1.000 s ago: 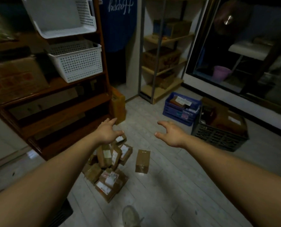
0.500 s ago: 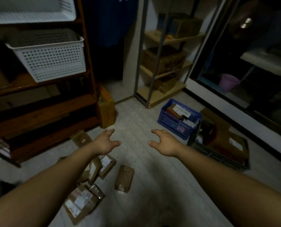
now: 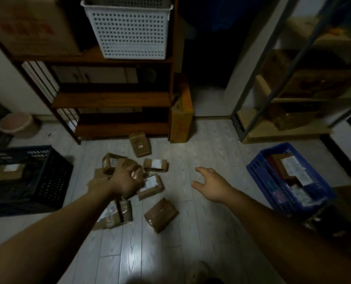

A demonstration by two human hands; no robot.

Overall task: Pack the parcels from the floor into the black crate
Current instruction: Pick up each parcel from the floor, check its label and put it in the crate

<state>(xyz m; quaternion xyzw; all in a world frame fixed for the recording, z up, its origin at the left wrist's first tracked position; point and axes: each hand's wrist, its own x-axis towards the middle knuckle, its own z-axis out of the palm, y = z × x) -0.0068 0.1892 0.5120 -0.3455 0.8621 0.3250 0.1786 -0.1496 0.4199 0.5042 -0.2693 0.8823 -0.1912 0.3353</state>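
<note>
Now, left hand curled over parcels — right hand spread

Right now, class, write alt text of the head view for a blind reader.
A left hand curls over a pile of brown parcels on the floor; the right hand hovers open. A black crate stands left, a blue crate right.
</note>
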